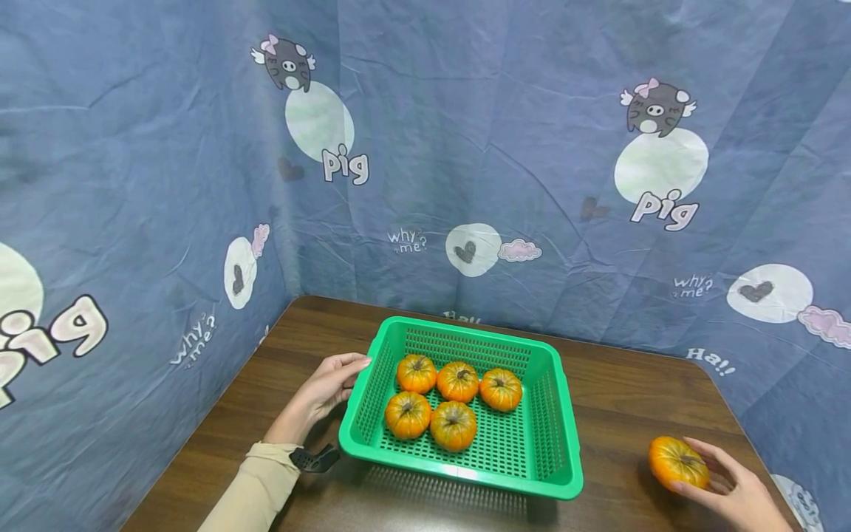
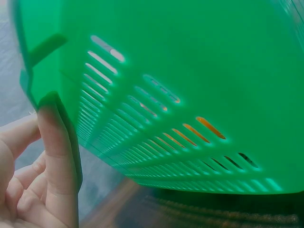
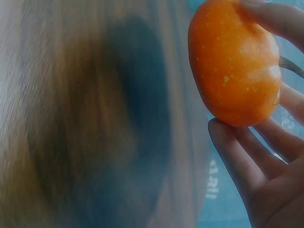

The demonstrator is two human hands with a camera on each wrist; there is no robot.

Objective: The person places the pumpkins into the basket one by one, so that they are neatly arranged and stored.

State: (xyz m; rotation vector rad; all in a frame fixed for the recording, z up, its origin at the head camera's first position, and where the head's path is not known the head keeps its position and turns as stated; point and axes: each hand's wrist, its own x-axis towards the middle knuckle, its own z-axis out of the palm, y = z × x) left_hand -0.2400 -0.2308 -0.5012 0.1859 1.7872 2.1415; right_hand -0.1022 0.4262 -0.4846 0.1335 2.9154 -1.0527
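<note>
A green plastic basket (image 1: pixel 465 484) with slotted walls holds several small orange pumpkins (image 1: pixel 453 426), grouped toward its left side. At the basket's left rim, my left hand (image 1: pixel 330 384) grips the edge; in the left wrist view its fingers (image 2: pixel 56 152) lie against the rim beside the slotted wall (image 2: pixel 156 137). Off to the right, my right hand (image 1: pixel 731 488) holds another small pumpkin (image 1: pixel 678 462) between thumb and fingers. The right wrist view shows that pumpkin (image 3: pixel 232 66) above the table with its shadow below, its stem pointing toward the palm.
The brown wooden table (image 1: pixel 618 399) extends around the basket, its right edge close to my right hand. Blue cloth (image 1: pixel 425 148) printed with pigs and words hangs behind and along the left side. A dark band (image 1: pixel 315 458) sits at my left wrist.
</note>
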